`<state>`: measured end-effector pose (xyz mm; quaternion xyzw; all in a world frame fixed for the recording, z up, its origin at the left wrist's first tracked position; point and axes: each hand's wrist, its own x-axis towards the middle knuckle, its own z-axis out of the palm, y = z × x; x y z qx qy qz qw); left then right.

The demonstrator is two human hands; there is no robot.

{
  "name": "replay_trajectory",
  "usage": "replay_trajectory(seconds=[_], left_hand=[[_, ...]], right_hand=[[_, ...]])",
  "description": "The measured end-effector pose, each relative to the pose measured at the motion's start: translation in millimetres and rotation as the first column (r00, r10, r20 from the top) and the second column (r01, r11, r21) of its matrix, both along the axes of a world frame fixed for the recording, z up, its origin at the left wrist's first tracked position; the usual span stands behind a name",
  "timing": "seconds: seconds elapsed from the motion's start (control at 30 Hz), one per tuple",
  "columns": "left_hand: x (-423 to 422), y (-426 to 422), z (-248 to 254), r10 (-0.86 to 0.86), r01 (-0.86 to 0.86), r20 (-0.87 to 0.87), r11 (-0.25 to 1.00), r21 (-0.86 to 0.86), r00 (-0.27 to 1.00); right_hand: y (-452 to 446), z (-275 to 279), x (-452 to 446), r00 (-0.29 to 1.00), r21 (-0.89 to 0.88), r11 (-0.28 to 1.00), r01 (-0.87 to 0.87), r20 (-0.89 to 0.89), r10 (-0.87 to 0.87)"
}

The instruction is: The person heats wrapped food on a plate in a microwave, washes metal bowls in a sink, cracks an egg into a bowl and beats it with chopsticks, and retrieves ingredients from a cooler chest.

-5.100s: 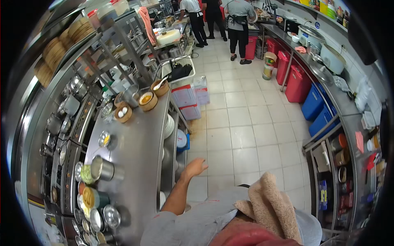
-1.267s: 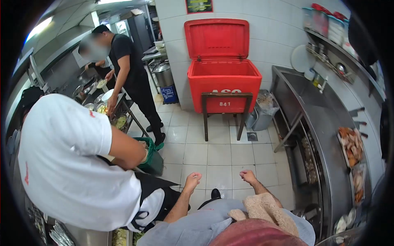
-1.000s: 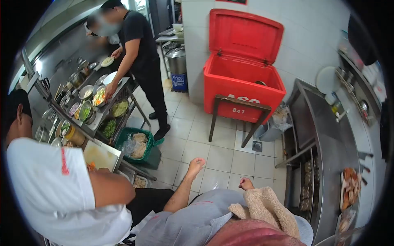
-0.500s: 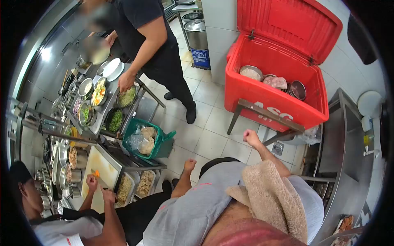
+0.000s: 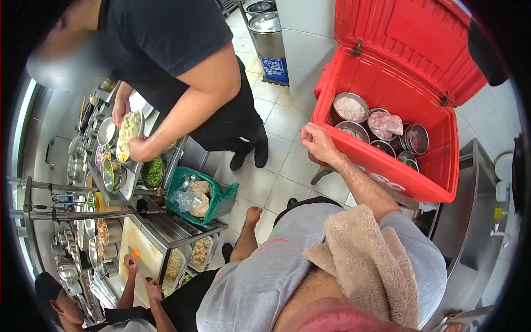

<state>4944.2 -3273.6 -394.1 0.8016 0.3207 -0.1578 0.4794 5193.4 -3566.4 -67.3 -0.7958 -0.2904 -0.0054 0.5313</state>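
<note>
My right hand [image 5: 321, 144] is stretched forward at the front left corner of a red cooler box [image 5: 387, 166]. Its fingers are curled, with nothing visible in them; whether they touch the rim I cannot tell. Inside the open cooler are several metal bowls [image 5: 416, 138], some with pale contents, and a piece of frozen-looking meat [image 5: 385, 123]. My left hand [image 5: 253, 216] hangs by my side in a loose fist, holding nothing visible. Nearest to it is a teal basket [image 5: 221, 202] with plastic bags.
One co-worker [image 5: 182, 83] in black tips a dish of shredded vegetables [image 5: 131, 133] over the prep counter. At lower left another person [image 5: 66, 304] works at a cutting board [image 5: 133, 243]. A steel sink unit [image 5: 470, 205] stands on the right.
My right hand has moved forward to the cooler, which now appears closer. The black-clad co-worker has come nearer and lifted the dish of shredded vegetables. My left hand stays loosely closed.
</note>
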Motion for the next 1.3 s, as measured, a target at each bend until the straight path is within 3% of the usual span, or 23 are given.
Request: replay_trajectory(seconds=[0.07,0.13,0.2,0.3,0.43,0.57,0.7,0.93,1.1,1.2,1.3], left_hand=[[28.2,-12.0,21.2,0.04,-0.039,0.052,0.999,-0.02,0.998],[43.5,-31.7,43.0,0.096,-0.092,0.099,0.995,-0.049,0.99],[50.3,-52.4,54.9,0.193,-0.187,0.1,0.98,-0.065,0.976],[31.6,-79.6,29.0,0.316,-0.311,0.069,0.948,-0.075,0.946],[-4.6,-142.9,50.7,0.465,-0.487,-0.149,0.852,-0.193,0.872],[-15.5,-185.1,69.7,0.538,-0.578,-0.249,0.806,-0.128,0.806],[14.7,-206.8,93.3,0.499,-0.519,-0.167,0.847,-0.112,0.85],[102.2,-222.2,131.3,0.282,-0.275,0.121,0.959,-0.072,0.952],[126.3,-237.2,170.2,0.274,-0.259,0.168,0.96,-0.106,0.947],[120.6,-237.0,165.4,0.272,-0.26,0.164,0.961,-0.094,0.948],[113.8,-231.7,167.3,0.268,-0.262,0.096,0.962,-0.074,0.959]], right_hand=[[1.7,-5.0,24.5,0.995,0.027,0.999,-0.018,0.099,0.015],[0.7,-14.5,46.8,0.943,0.041,0.997,-0.058,0.332,0.041],[-3.7,-21.0,60.4,0.935,0.022,0.995,-0.094,0.345,0.081],[-12.8,-30.6,72.7,0.915,-0.014,0.986,-0.166,0.37,0.159],[-18.3,-38.6,76.3,0.88,-0.091,0.964,-0.25,0.393,0.265],[-21.2,-36.9,78.1,0.853,-0.214,0.933,-0.29,0.384,0.353],[-22.1,-38.2,77.3,0.815,-0.402,0.869,-0.287,0.375,0.443],[-26.9,-37.8,77.7,0.813,-0.405,0.86,-0.311,0.355,0.462],[-26.7,-43.1,77.7,0.809,-0.368,0.884,-0.29,0.399,0.431],[-27.3,-39.7,78.6,0.827,-0.406,0.859,-0.312,0.329,0.456],[-26.4,-43.0,80.8,0.802,-0.354,0.88,-0.316,0.395,0.447]])
